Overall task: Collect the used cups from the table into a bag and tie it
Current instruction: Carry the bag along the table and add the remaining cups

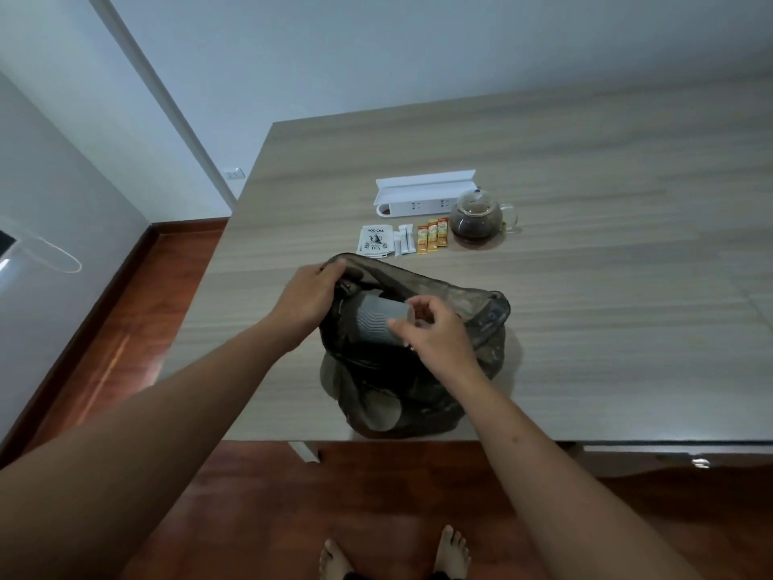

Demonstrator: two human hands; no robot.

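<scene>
A dark see-through plastic bag (468, 311) stands open on the wooden table (585, 311) near its front edge. My left hand (311, 293) grips the bag's left rim and holds the mouth up. My right hand (435, 332) holds a grey ribbed paper cup (376, 320) by its rim, tipped on its side in the bag's opening. Another pale cup (378, 414) shows through the bag's lower wall.
Behind the bag lie tea sachets (374, 241), white sticks (403, 240) and orange sachets (433, 235). A glass teapot (477, 214) with dark tea and a white power strip box (422, 194) sit farther back. The table's front edge is at my feet.
</scene>
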